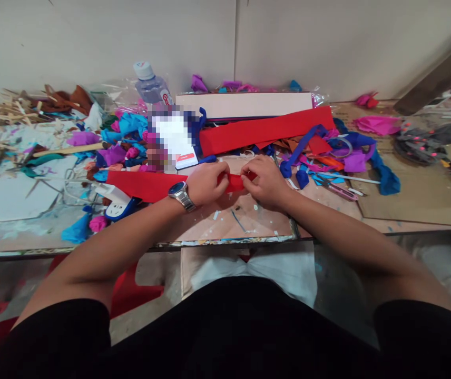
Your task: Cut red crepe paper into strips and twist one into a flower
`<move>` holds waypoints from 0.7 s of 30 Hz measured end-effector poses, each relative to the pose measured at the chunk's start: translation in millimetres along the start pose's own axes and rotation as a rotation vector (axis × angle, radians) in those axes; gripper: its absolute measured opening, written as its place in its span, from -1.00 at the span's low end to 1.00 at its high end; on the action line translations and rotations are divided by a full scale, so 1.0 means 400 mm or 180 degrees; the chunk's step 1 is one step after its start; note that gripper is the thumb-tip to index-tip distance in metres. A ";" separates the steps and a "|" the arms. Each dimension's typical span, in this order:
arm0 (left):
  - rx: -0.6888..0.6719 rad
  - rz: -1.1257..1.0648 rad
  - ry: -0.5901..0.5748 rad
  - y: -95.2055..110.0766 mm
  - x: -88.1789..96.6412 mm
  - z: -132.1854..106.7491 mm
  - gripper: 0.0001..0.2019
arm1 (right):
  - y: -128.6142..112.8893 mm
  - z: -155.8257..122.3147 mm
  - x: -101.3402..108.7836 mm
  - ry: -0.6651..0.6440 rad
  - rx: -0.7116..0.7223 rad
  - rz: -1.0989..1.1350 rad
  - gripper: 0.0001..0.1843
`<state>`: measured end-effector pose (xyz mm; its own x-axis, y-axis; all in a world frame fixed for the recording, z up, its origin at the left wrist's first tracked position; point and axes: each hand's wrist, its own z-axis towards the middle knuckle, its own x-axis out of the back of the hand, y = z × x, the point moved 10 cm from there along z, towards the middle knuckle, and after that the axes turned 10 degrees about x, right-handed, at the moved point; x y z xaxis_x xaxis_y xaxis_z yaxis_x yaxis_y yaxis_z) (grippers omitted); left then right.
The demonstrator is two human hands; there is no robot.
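Observation:
Both hands meet just above the front of the worktable (245,223), holding a long strip of red crepe paper (146,185). My left hand (206,183), with a steel watch on its wrist, is closed on the strip, which trails out to the left behind that wrist. My right hand (265,181) pinches the strip's other end between thumb and fingers. A short red length shows between the two hands, and my fingers partly hide the paper there. Behind them lies a wider folded length of red crepe paper (267,129).
A phone (176,138) leans behind my left hand, near a capped bottle (150,87). A power strip (120,205) lies by my left forearm. Coloured paper scraps (126,126) are heaped around. Right of my hands are a pink-handled cutter (338,190) and a cardboard sheet (411,195).

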<state>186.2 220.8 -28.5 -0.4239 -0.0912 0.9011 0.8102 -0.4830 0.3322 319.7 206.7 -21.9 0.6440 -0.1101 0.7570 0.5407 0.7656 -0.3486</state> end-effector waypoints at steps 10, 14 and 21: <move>-0.0061 -0.0144 -0.0172 0.010 -0.006 -0.003 -0.76 | 0.006 0.000 0.000 -0.0013 -0.0016 -0.0029 -0.97; -0.0122 -0.0350 -0.0249 0.025 -0.006 -0.007 -0.75 | -0.006 -0.001 -0.004 -0.0072 0.0079 0.0035 -0.91; -0.0150 -0.0756 -0.0423 0.026 -0.009 -0.002 -0.73 | -0.012 0.001 -0.012 -0.0123 0.0130 0.0059 -0.83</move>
<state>195.7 215.2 -28.7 -0.5405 0.1431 0.8291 0.6733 -0.5175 0.5282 313.6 203.9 -23.5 0.6320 -0.0717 0.7717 0.5058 0.7926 -0.3406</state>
